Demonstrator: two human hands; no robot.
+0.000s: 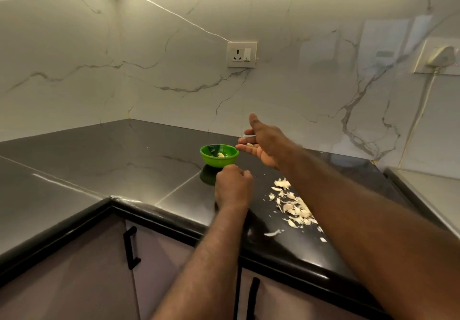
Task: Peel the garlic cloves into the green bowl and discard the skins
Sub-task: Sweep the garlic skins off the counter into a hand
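Head view, single entry.

Green bowl: small, round, upright on the dark glossy surface, near the back wall. It holds one pale peeled clove.

Right hand: reaches in from the lower right and is raised just beside the bowl's right rim. The thumb points up and clear of the rest. The fingers stretch towards the bowl, and a garlic clove lies along them. A thin pale skin strip juts out just above the clove.

Left hand: at the bowl's near side, its back to the camera, fingers curled under. Whether it grips anything cannot be told.

Garlic skins: loose papery scatter on the surface right of the left hand, partly covered by the right forearm. A few stray flakes lie towards the front edge.

Wall socket: on the marble-patterned backsplash above the bowl.

White plug: seated in a second socket at far right, its cable hanging down.

Cabinet handles: black, vertical, on the doors below the surface.
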